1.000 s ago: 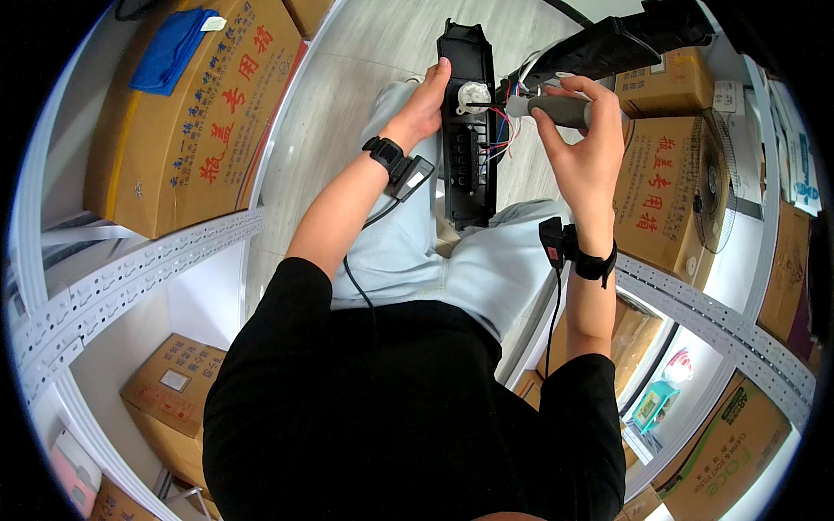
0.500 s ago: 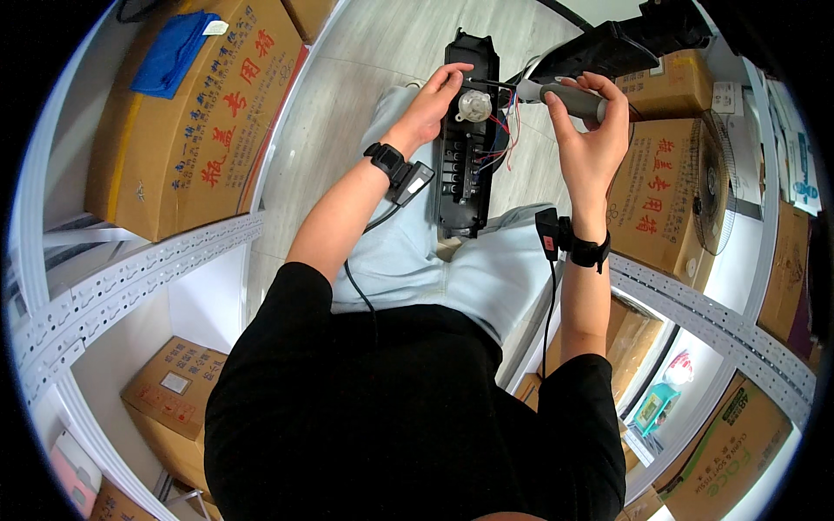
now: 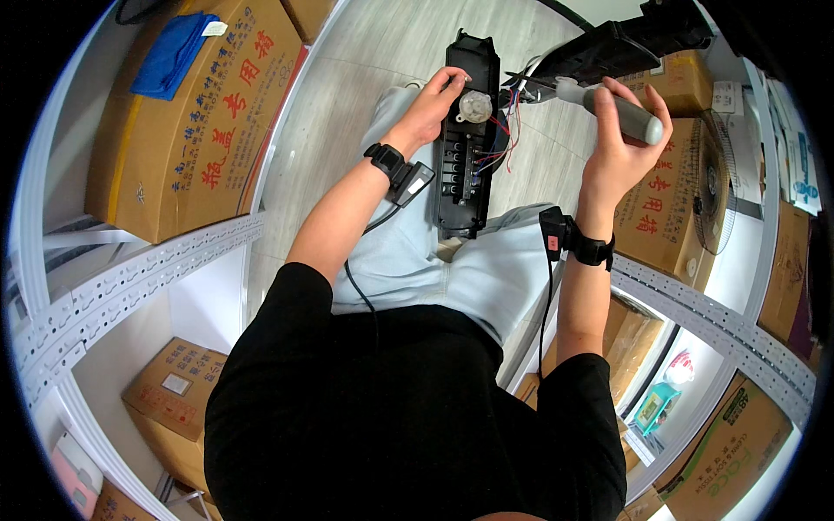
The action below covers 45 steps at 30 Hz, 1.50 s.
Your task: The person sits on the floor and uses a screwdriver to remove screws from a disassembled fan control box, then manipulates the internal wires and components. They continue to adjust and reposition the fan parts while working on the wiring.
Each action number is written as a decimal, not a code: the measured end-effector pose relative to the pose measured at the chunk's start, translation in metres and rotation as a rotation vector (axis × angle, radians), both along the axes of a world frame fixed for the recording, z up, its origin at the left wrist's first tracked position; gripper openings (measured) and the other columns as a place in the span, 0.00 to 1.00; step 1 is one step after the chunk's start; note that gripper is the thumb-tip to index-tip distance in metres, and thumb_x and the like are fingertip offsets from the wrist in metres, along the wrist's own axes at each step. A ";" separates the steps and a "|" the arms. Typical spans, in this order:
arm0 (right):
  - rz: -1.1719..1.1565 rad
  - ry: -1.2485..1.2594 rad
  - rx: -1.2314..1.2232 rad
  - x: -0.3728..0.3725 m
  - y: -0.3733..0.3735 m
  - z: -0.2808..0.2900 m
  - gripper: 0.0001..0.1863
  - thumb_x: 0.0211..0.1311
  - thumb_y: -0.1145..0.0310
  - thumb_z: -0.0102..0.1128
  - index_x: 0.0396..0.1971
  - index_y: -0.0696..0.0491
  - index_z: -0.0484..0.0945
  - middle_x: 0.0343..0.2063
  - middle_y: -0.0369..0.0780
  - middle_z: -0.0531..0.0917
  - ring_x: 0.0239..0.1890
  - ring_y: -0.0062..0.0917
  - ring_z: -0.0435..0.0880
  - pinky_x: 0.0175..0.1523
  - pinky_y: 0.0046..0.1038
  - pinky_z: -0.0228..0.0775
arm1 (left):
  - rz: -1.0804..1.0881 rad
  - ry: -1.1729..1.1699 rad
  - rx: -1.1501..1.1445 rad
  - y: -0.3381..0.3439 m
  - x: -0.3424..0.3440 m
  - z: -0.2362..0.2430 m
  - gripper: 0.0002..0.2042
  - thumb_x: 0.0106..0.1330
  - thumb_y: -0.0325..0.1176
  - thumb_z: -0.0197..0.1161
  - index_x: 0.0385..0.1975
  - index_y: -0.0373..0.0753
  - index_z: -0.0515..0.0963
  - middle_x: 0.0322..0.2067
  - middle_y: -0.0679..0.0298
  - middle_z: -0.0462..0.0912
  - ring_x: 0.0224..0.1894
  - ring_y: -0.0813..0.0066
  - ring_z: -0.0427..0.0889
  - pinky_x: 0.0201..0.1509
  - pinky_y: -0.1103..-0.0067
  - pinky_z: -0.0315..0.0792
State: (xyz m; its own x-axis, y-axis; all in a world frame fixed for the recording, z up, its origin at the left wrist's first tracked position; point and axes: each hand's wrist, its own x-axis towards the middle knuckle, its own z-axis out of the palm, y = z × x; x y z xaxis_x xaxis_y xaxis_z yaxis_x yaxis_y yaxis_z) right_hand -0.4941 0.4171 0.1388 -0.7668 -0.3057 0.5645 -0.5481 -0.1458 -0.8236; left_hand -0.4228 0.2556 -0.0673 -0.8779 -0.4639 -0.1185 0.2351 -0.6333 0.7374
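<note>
My right hand (image 3: 621, 148) is closed around the grey handle of a screwdriver (image 3: 627, 115), its thin dark shaft pointing left toward some loose wires. A long black plastic housing (image 3: 460, 208) lies upright in the picture over my lap. On it sit a round clear part like a small motor or lamp (image 3: 474, 107) and a row of black switches (image 3: 453, 170). Red, blue and white wires (image 3: 514, 130) trail off its right side. My left hand (image 3: 427, 113) lies at the housing's upper left edge, thumb and forefinger pinched together; what they hold is too small to make out.
A bulky black machine part (image 3: 599, 61) stands beyond the housing at the upper right. Metal shelving (image 3: 130, 278) flanks both sides, bearing cardboard boxes (image 3: 195, 122) and a blue cloth (image 3: 174, 54). A round wire fan guard (image 3: 717, 182) is at the right. Cables hang from both wrist devices.
My right hand has drawn the screwdriver right, away from the left fingertips and the housing. My left fingertips have come together; the left arm and housing stay put.
</note>
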 end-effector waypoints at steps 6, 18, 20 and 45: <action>0.225 -0.021 0.228 -0.004 -0.007 -0.010 0.12 0.56 0.74 0.66 0.38 0.54 0.74 0.30 0.37 0.81 0.32 0.19 0.79 0.37 0.21 0.71 | 0.017 -0.015 0.004 -0.002 0.002 -0.001 0.08 0.73 0.40 0.55 0.43 0.44 0.74 0.41 0.74 0.73 0.46 0.83 0.67 0.52 0.83 0.65; 0.222 0.371 0.882 -0.012 -0.073 -0.096 0.14 0.52 0.70 0.65 0.40 0.52 0.77 0.35 0.47 0.82 0.38 0.44 0.82 0.41 0.37 0.75 | -0.005 -0.061 0.050 -0.001 0.004 0.010 0.09 0.73 0.38 0.54 0.45 0.42 0.73 0.40 0.70 0.75 0.42 0.83 0.73 0.46 0.82 0.71; 0.214 0.415 0.897 -0.014 -0.075 -0.096 0.14 0.53 0.70 0.64 0.40 0.52 0.77 0.34 0.47 0.82 0.37 0.45 0.82 0.40 0.39 0.74 | -0.035 -0.045 0.084 -0.002 0.005 0.010 0.09 0.73 0.39 0.53 0.44 0.42 0.73 0.40 0.70 0.76 0.43 0.83 0.73 0.46 0.83 0.71; 0.070 -0.162 0.523 -0.039 -0.033 -0.062 0.11 0.54 0.70 0.67 0.37 0.56 0.79 0.28 0.37 0.85 0.29 0.19 0.86 0.31 0.21 0.73 | -0.104 0.040 0.035 -0.003 0.012 0.025 0.21 0.66 0.25 0.59 0.58 0.46 0.68 0.51 0.63 0.71 0.50 0.75 0.75 0.53 0.77 0.74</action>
State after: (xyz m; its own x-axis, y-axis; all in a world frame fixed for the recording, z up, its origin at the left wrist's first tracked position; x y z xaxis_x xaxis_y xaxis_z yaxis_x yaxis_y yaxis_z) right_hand -0.5330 0.3846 0.0766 -0.7992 -0.5669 0.1996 -0.4116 0.2743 -0.8691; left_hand -0.4108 0.2529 -0.0427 -0.9255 -0.3661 -0.0970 0.1952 -0.6807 0.7061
